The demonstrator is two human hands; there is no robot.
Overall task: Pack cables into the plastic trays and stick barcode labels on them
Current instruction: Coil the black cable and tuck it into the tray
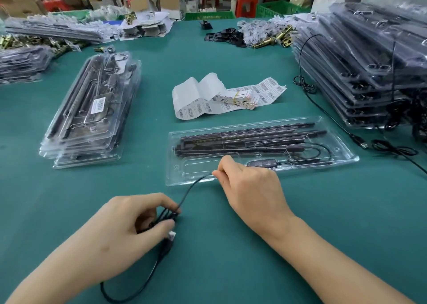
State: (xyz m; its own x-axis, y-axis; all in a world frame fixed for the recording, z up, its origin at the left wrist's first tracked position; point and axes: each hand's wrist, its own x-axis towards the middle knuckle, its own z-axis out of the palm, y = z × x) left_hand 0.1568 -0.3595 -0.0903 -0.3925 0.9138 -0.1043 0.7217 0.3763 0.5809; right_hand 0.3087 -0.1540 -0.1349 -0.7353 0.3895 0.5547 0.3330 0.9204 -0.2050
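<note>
On the green mat (pixel 208 269), far left, we see a stack of packed trays (pixel 76 139), clear plastic, with a barcode label (pixel 98 105) stuck on the top one. Near left, the left hand (pixel 124 227) clamps thumb and fingers together on a folded bunch of the black cable (pixel 187 194). The USB plug (pixel 170 236) sticks out just below the thumb, and slack loops off toward the near edge. From that bunch the cable rises to the right hand (pixel 251 186), which pinches it between thumb and forefinger, other fingers curled in, right at the near rim of the open tray (pixel 178 165). This tray lies across the middle of the mat and holds long black bars (pixel 242 139) and an inline controller (pixel 262 163) with thin wire looped at the right end. Behind it lie barcode label sheets (pixel 196 102), partly peeled, plus a rubber-banded bundle. Far right is a tall pile of trays (pixel 360 77), with loose cables (pixel 332 119) trailing beside it.
</note>
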